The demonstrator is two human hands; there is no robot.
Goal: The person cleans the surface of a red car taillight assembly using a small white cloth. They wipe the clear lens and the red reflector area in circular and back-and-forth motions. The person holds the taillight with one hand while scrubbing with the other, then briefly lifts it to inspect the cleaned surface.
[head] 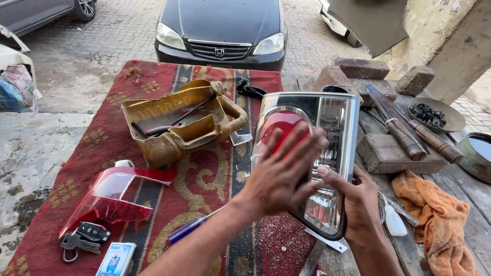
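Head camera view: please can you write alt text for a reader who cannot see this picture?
Two bare hands hold a car tail light upright over a red patterned rug: the left hand lies flat on its red lens, the right hand grips its lower edge. A broken red lens, keys and a yellow plastic housing lie on the rug.

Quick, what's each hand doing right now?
Left hand: open, palm pressed flat on the tail light.
Right hand: closed on the tail light's lower edge.
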